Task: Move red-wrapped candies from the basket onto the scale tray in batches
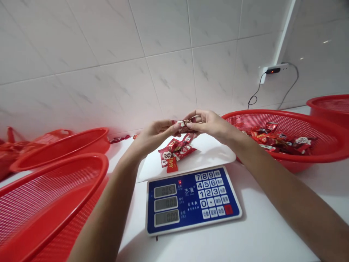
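Note:
Between both hands is a small dark red wrapped candy, pinched at its two ends above the scale. My left hand closes thumb and fingers on its left side. On the other side, my right hand grips it the same way. Several red candy packets lie in a loose pile on the white pan of a digital scale, just under the hands. The scale's blue panel faces me with number keys and three displays; the top one seems to read 0.053.
At the right, a red mesh basket holds many wrapped candies, with another red basket behind. Two red baskets and red plastic bags stand left. A power strip with cables hangs by the tiled wall.

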`<state>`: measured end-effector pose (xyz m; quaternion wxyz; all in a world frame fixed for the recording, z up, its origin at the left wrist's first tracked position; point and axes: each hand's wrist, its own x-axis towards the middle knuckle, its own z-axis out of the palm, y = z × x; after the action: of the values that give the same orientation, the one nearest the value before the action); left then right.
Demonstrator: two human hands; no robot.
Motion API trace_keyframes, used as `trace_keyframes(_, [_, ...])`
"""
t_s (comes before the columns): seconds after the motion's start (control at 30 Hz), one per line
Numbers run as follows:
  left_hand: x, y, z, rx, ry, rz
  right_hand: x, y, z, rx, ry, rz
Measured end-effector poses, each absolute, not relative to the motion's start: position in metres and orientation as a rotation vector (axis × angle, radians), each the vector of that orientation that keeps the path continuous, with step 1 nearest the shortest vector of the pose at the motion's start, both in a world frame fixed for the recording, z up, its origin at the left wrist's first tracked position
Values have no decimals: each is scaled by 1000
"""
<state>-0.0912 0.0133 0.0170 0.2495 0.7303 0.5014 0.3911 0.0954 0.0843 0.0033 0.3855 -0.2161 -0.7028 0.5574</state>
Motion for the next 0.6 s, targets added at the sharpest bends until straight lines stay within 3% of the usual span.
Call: trace_keyframes(0.6, [-97, 16, 14, 2018, 1495, 1134, 93, 82, 3, -568, -1841, 1352])
